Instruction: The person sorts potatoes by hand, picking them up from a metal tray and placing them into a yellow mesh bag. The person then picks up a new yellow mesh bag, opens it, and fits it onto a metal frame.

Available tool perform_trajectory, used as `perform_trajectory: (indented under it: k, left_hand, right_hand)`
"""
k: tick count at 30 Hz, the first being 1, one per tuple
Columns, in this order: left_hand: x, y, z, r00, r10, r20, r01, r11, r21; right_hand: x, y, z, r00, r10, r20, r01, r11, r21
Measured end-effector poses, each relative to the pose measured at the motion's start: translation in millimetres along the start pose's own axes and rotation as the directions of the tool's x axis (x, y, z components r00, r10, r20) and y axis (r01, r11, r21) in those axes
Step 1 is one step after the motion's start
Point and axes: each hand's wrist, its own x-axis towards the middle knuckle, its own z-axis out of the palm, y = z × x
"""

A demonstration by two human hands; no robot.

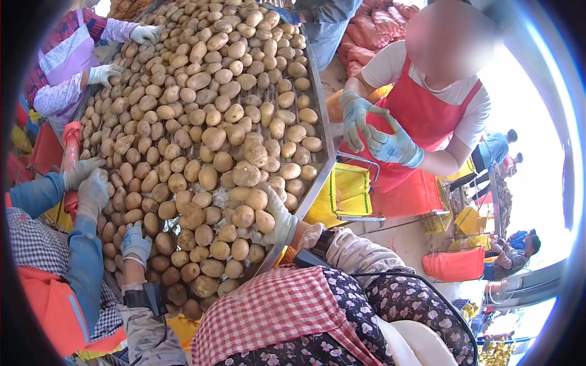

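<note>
My left hand [136, 245], in a pale blue-and-white glove, lies at the near left of the heap. Its fingers are extended and touch the potatoes around them, with none visibly gripped. On the right side my right hand [279, 218], in a whitish glove, is cupped round several potatoes [265, 221] near the metal edge; part of its fingers is hidden behind them. Potatoes of mixed sizes cover the slatted sorting table [318, 146]. Some pale, shiny patches show between the potatoes near my hands.
A co-worker in a red apron [400, 131] stands across the right edge, gloved hands raised together. Other workers' gloved hands [94, 189] rest along the left side. A yellow basket [342, 192] hangs by the metal rim [320, 177]. Red sacks [372, 30] are piled behind.
</note>
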Motion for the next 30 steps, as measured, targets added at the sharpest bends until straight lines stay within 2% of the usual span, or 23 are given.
perform_trajectory:
  k: [4, 5, 6, 7, 8, 9, 10, 11, 12, 15, 17, 18, 19, 20, 21, 23, 24, 25, 26, 27, 28, 29, 30]
  left_hand:
    - [-20, 12, -24, 0.99, -0.068, -0.12, 0.035, 0.965, -0.26]
    - [-26, 18, -28, 0.98, -0.113, -0.166, 0.044, 0.927, -0.371]
    - [-32, 24, -25, 0.943, -0.103, -0.316, -0.089, 0.838, -0.539]
    - [-38, 41, -23, 0.878, -0.07, -0.473, -0.297, 0.695, -0.654]
    - [-62, 82, -46, 0.93, -0.117, -0.349, -0.292, 0.341, -0.894]
    - [-63, 97, -40, 0.97, -0.011, -0.245, -0.24, 0.15, -0.959]
    - [-77, 121, -51, 0.937, 0.092, -0.338, -0.349, 0.335, -0.875]
    - [-85, 141, -54, 0.83, 0.276, -0.484, -0.557, 0.381, -0.738]
    - [-86, 150, -51, 0.619, 0.476, -0.624, -0.781, 0.451, -0.431]
    - [-87, 146, -39, 0.621, 0.509, -0.597, -0.784, 0.38, -0.491]
    - [-78, 118, -42, 0.709, 0.364, -0.604, -0.596, 0.767, -0.236]
    - [-70, 100, -34, 0.763, 0.211, -0.611, -0.402, 0.895, -0.194]
    - [-74, 93, -29, 0.759, 0.219, -0.613, -0.414, 0.889, -0.195]
    - [-82, 86, -23, 0.833, 0.259, -0.489, -0.379, 0.911, -0.164]
    - [-88, 85, -17, 0.882, 0.292, -0.37, -0.361, 0.923, -0.133]
    - [-95, 97, 8, 0.881, 0.366, -0.3, -0.408, 0.909, -0.09]
    - [-105, 107, 2, 0.915, 0.331, -0.23, -0.363, 0.925, -0.115]
    - [-106, 106, -1, 0.904, 0.346, -0.249, -0.384, 0.915, -0.123]
    - [-108, 98, -3, 0.891, 0.391, -0.23, -0.431, 0.888, -0.158]
    - [-107, 89, -2, 0.878, 0.432, -0.207, -0.469, 0.862, -0.191]
    - [-106, 80, 4, 0.876, 0.432, -0.213, -0.471, 0.862, -0.188]
    - [-103, 71, 11, 0.917, 0.324, -0.233, -0.366, 0.915, -0.169]
    - [-98, 69, 15, 0.941, 0.217, -0.261, -0.263, 0.952, -0.156]
  right_hand:
    - [0, -5, -8, 0.953, 0.304, 0.017, -0.286, 0.874, 0.393]
    - [2, 0, -17, 0.945, 0.326, 0.02, -0.311, 0.88, 0.358]
    - [6, 13, -27, 0.983, 0.18, 0.02, -0.181, 0.981, 0.071]
    - [9, 19, -25, 0.993, 0.115, 0.019, -0.114, 0.992, -0.053]
    - [13, 26, -21, 0.999, 0.049, 0.018, -0.045, 0.983, -0.18]
    - [16, 32, -18, 1.0, -0.017, 0.016, 0.021, 0.953, -0.302]
    - [20, 22, 0, 0.971, 0.232, 0.063, -0.228, 0.971, -0.07]
    - [21, 15, 10, 0.882, 0.444, 0.158, -0.466, 0.872, 0.15]
    - [23, 28, -2, 0.893, 0.437, -0.108, -0.425, 0.897, 0.12]
    - [24, 25, -16, 0.861, 0.486, -0.152, -0.443, 0.862, 0.247]
    - [24, 23, -29, 0.897, 0.434, -0.086, -0.41, 0.888, 0.207]
    - [20, 21, -35, 0.929, 0.371, -0.024, -0.361, 0.915, 0.18]
    - [10, 11, -28, 0.985, 0.136, 0.104, -0.123, 0.984, -0.126]
    - [0, 1, -20, 0.968, -0.108, 0.225, 0.186, 0.914, -0.361]
    - [-2, 9, -35, 0.951, -0.19, 0.245, 0.302, 0.74, -0.601]
    - [10, 17, -49, 0.898, -0.234, 0.374, 0.439, 0.552, -0.709]
    - [1, 3, -29, 0.931, -0.21, 0.297, 0.354, 0.332, -0.874]
    - [1, -10, -19, 0.929, -0.223, 0.295, 0.354, 0.307, -0.883]
    - [6, -16, -8, 0.992, -0.123, 0.042, 0.117, 0.705, -0.7]
    - [11, -18, 0, 0.986, 0.087, -0.14, -0.129, 0.936, -0.326]
    - [15, -19, 3, 0.913, 0.351, -0.207, -0.328, 0.935, 0.139]
    - [16, -15, -5, 0.915, 0.347, -0.207, -0.325, 0.936, 0.135]
    - [14, -6, -26, 0.986, -0.074, -0.149, -0.008, 0.875, -0.483]
